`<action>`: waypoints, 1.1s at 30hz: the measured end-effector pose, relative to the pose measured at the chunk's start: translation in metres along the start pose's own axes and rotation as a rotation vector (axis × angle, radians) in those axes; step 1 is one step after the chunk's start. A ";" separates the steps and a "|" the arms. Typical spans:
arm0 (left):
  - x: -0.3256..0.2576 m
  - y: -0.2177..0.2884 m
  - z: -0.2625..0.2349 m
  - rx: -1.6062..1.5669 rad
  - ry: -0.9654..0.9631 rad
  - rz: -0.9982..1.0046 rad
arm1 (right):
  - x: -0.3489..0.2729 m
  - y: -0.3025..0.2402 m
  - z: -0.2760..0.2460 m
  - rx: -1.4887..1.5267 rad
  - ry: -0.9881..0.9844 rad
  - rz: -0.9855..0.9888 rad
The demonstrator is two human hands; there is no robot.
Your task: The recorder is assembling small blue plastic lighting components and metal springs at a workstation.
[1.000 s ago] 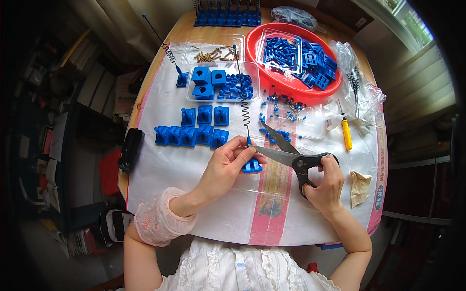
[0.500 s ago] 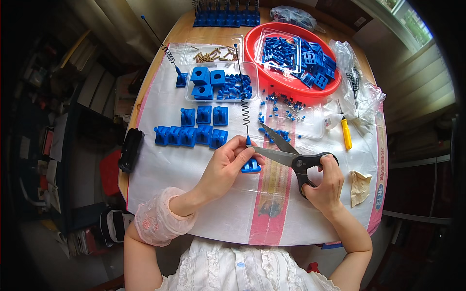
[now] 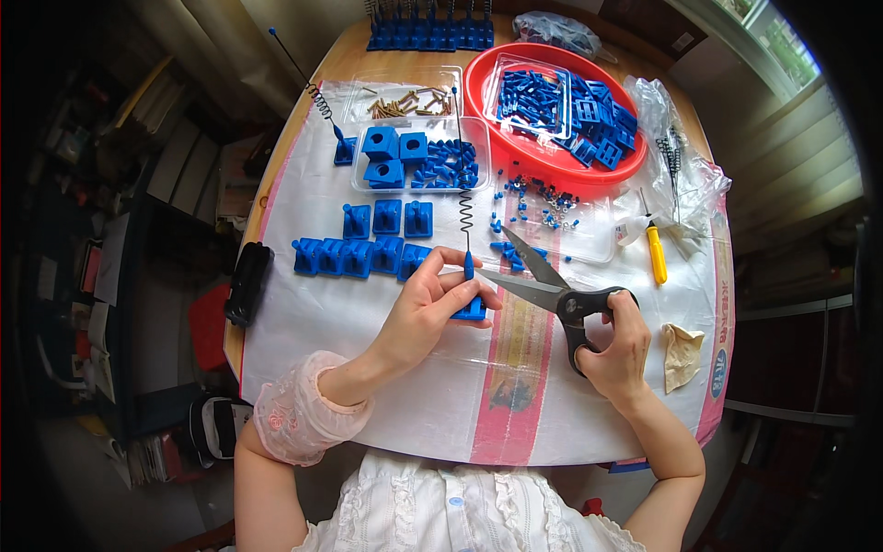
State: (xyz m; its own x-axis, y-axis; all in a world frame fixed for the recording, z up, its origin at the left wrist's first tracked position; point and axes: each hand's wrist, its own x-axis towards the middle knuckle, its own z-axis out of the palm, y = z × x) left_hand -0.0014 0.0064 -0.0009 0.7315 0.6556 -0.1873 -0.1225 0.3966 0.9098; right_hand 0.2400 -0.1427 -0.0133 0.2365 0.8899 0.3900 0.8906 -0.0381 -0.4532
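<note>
My left hand [image 3: 425, 311] is closed around a blue plastic base [image 3: 471, 310] carrying an upright spring rod [image 3: 465, 213]. The rod is black, coiled low down, with a small blue tip on top and a blue cone at its foot. In my right hand [image 3: 620, 351] is a pair of black-handled scissors [image 3: 549, 285], fingers through the loops. The blades stand apart and point left; the lower blade's tip is close to my left fingers, beside the base. Several finished-looking blue bases [image 3: 357, 258] sit in rows left of my left hand.
Behind the hands, a clear tray [image 3: 421, 187] holds blue blocks and cones, and another tray [image 3: 405, 103] has brass-coloured screws. A red basin [image 3: 478, 115] holds blue parts. Small blue pieces and nuts [image 3: 552, 207] lie scattered. At right are a yellow-handled screwdriver [image 3: 656, 255] and a beige cloth [image 3: 682, 357].
The scissors' lower blade has drawn back to the right, away from the rod's foot. The base in my left hand has shifted slightly, and the blue cone shows more fully.
</note>
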 end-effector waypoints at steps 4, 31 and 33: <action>0.002 -0.002 -0.001 0.023 -0.008 0.000 | 0.001 -0.004 -0.002 -0.032 -0.006 -0.034; 0.001 0.000 0.003 0.002 0.037 0.021 | -0.001 -0.002 -0.002 -0.078 0.024 -0.053; 0.000 0.000 0.004 -0.025 0.030 0.001 | -0.001 -0.002 -0.002 -0.085 0.029 -0.054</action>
State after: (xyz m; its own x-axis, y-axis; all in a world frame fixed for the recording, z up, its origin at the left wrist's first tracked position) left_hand 0.0013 0.0044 0.0009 0.7112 0.6747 -0.1974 -0.1402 0.4112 0.9007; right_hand 0.2385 -0.1443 -0.0112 0.1972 0.8781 0.4360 0.9320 -0.0299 -0.3613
